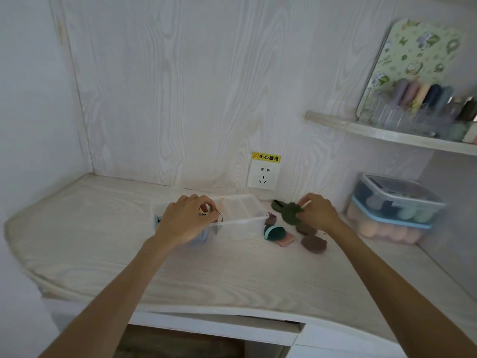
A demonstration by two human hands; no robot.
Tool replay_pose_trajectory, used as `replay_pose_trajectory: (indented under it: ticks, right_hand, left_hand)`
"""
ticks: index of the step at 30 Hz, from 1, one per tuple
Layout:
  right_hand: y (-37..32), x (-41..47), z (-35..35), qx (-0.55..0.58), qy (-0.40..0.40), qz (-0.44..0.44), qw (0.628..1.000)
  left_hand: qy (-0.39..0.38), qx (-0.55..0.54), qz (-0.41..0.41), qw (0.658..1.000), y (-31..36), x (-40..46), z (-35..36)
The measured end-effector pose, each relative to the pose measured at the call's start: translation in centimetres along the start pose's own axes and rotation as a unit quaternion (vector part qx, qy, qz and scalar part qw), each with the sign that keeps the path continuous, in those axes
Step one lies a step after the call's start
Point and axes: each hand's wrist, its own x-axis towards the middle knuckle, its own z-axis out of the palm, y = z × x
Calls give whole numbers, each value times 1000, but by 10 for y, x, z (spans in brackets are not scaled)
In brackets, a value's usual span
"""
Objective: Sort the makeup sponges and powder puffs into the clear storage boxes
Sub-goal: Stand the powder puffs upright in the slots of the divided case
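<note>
**Puffs Go Into the Box, One at a Time**

At a pale wood-grain desk (pixel 232 275), we are midway through the sorting. Our left hand (pixel 184 220) is curled over the near rim of the clear divided box (pixel 247 210), pinching something small and dark that we cannot make out for certain; it looks like a puff going in. Our right hand (pixel 316 211) pinches the dark green puff (pixel 289 213) by its pale ribbon, lifted just above the loose pile.

Loose on the desk to the right of the box lie a pink puff (pixel 284 240), a brown puff (pixel 313 243), a teal puff (pixel 272 232) and another dark green one (pixel 277 204). The box's middle and right compartments look bare; the left end is hidden behind our hand.

Against the right wall, two stacked lidded boxes (pixel 397 208) are already filled: peach sponges below, blue and green ones above.

Next, we judge, the green puff must cross to the box and drop flat into a free compartment, which calls for the left hand to clear the rim first.
</note>
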Motion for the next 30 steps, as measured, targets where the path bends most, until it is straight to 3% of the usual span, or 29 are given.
replay_pose_trajectory:
  ticks: [3,5,11,14,21,25,28,30]
  right_hand:
    - [-42,-17,-13,142,69,-66,985]
    - [-77,-35,-10,225,34,-108,968]
    - [-123,-55,36,115,48,-149,981]
    - [-124,-48,54,74,-12,-119,990]
    - [-123,-37,55,148,-184,-50,970]
    - [-129,-29,44,49,-241,-97,964]
    - [-116,-42,25,128,-288,-124,941]
    - [-98,-39,10,222,-253,-102,936]
  left_hand:
    - [-1,1,2,1000,0,0,0]
    - [-1,4,2,1000,0,0,-1]
    - [8,13,-7,1000,0,1,2]
    - [8,9,-13,1000,3,1,1]
    - [-16,20,-1,1000,0,0,0]
    - [-26,68,-8,997,3,1,0]
    - [-22,64,-14,998,3,2,1]
    - [-30,56,-13,998,3,2,0]
